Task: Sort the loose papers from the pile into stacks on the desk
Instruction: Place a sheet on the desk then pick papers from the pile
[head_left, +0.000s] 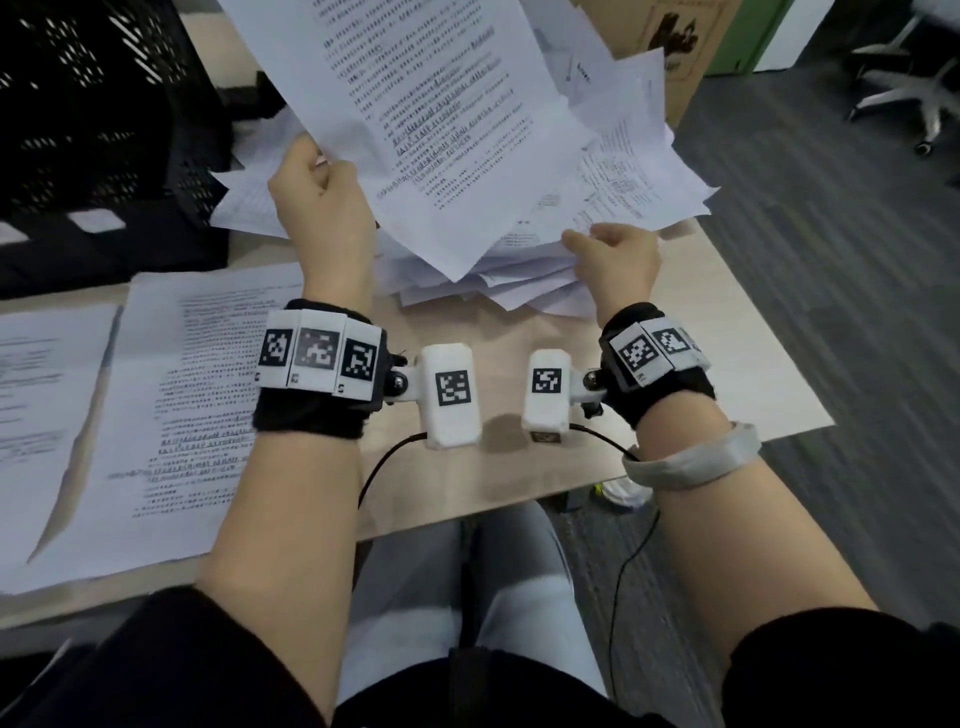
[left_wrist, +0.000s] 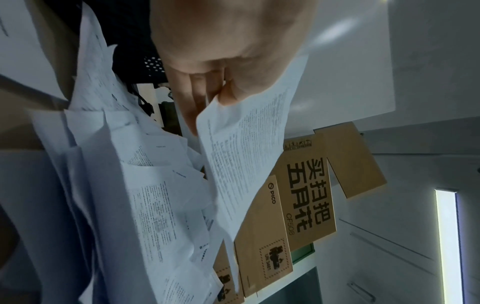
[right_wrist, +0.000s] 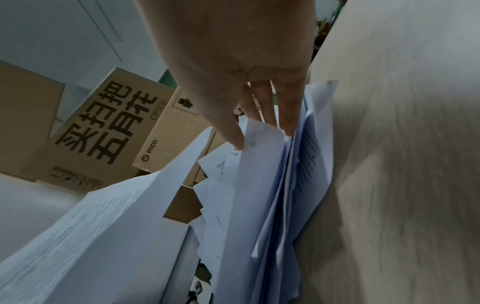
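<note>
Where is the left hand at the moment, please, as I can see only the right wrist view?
Observer: The left hand pinches a printed sheet by its edge, held up above the pile.
Operator: Thank you. Are any stacks laid out yet?
Observer: Yes, two stacks of printed pages, the nearer stack and the outer stack, lie on the desk left of the left arm.
Operator: And what is behind those stacks?
Observer: A black perforated crate stands at the far left.
</note>
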